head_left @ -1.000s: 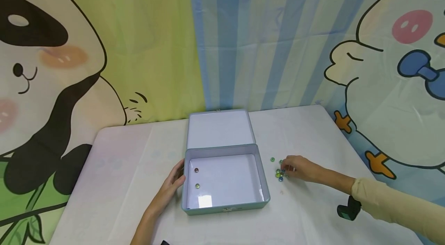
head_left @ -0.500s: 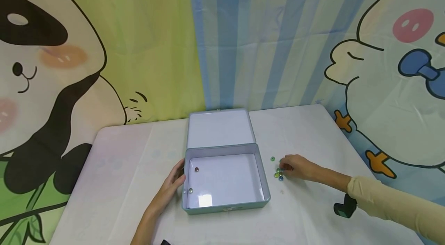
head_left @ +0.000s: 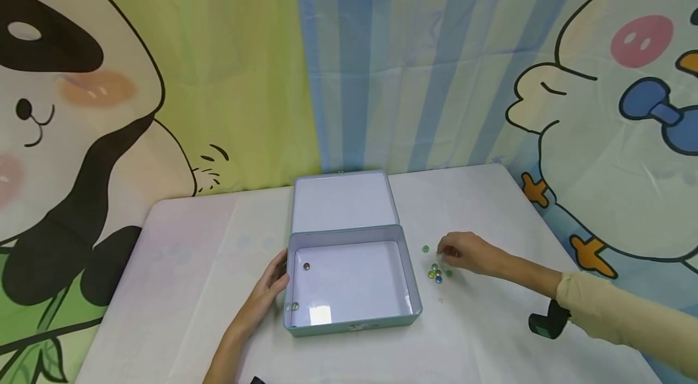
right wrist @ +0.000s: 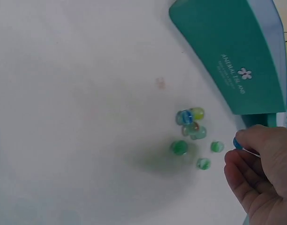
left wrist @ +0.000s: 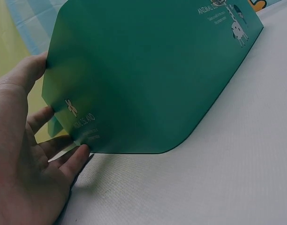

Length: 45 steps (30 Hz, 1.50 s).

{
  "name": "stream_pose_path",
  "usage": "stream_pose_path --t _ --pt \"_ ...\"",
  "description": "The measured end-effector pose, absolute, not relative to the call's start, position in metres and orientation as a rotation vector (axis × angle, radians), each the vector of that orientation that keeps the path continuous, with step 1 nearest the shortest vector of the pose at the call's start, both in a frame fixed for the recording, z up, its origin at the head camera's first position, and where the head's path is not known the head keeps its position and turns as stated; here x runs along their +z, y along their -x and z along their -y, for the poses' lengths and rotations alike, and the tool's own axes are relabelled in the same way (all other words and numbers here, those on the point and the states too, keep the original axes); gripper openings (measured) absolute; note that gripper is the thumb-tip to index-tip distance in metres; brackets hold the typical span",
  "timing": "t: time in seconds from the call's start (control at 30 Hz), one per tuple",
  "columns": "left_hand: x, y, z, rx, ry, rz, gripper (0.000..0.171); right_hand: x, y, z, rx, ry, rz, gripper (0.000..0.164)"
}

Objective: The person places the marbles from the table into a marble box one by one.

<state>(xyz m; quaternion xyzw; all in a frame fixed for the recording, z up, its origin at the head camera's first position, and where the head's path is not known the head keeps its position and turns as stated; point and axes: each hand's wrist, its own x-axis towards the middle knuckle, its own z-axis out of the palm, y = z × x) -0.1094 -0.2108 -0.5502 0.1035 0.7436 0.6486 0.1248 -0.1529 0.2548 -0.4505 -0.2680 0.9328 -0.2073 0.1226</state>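
A lidded tin box, green outside and white inside, lies with its lid folded back. My left hand rests against its left side, thumb and fingertips touching the green wall in the left wrist view. Inside are two glass marbles: a brownish marble and a pale green marble by the left wall. To the box's right, my right hand pinches a blue marble between thumb and finger, above the cloth. Beside it lie several loose marbles, including a green marble and a yellow marble.
A white cloth covers the table under everything. Behind hangs a striped and yellow curtain, with cartoon animal figures on both sides. A dark wrist device hangs below the right sleeve.
My right hand has lifted slightly from the loose marbles, with a blue marble pinched in it. The pale green marble in the box has rolled left and toward the front. My left hand stays put.
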Motion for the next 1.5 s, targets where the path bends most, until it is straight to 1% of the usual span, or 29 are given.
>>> stream_pose_path --t 0.23,0.57,1.0,1.5 --pt "-0.551 0.109 0.211 1.889 -0.292 -2.172 0.057 -0.416 0.147 -0.241 -0.759 0.857 -2.724 0.013" --pt "-0.554 0.110 0.213 1.871 -0.302 -2.188 0.057 -0.397 0.127 -0.219 -0.953 0.881 -2.622 0.010" --pt "-0.554 0.109 0.212 1.883 -0.282 -2.178 0.057 -0.399 0.114 -0.205 -1.035 0.905 -2.506 0.011" --pt "-0.553 0.110 0.213 1.876 -0.285 -2.186 0.057 -0.404 0.118 -0.176 -0.989 0.964 -2.394 0.007"
